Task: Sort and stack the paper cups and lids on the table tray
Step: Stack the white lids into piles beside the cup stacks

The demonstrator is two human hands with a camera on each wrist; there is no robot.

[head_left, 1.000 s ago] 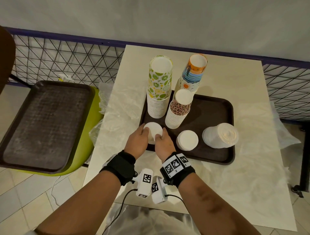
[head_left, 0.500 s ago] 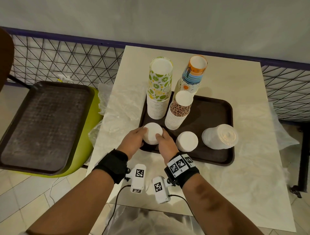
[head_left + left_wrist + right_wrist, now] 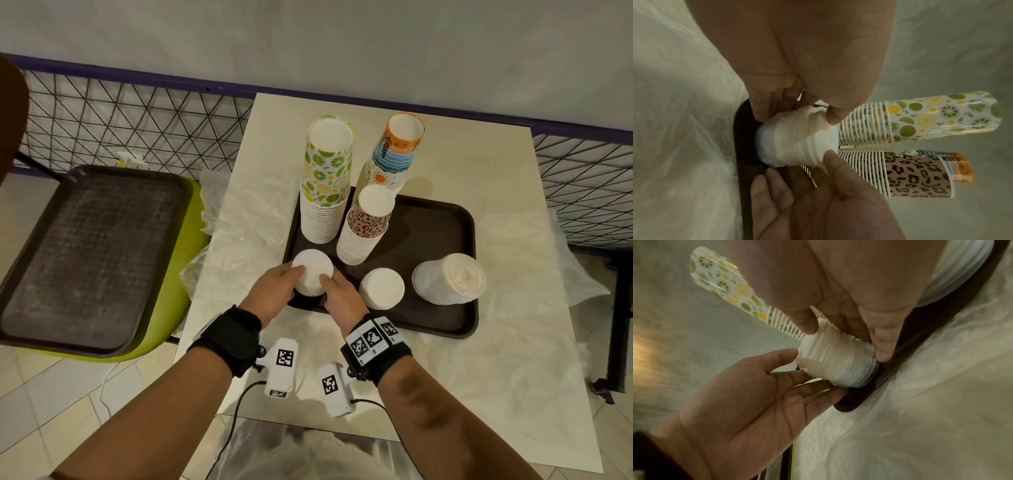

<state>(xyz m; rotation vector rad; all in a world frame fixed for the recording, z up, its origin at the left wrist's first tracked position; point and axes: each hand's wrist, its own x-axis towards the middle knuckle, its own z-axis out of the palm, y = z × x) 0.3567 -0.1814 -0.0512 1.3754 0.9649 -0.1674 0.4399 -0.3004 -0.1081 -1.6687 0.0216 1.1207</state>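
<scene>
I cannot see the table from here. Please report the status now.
Left hand and right hand both grip white lid stack, standing at near-left corner of tray. Citrus cup stack close behind; nothing in the way.

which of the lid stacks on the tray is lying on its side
The clear lid stack at the right end of the tray. It lies tipped on its side, while the two white lid stacks stand upright.
</scene>
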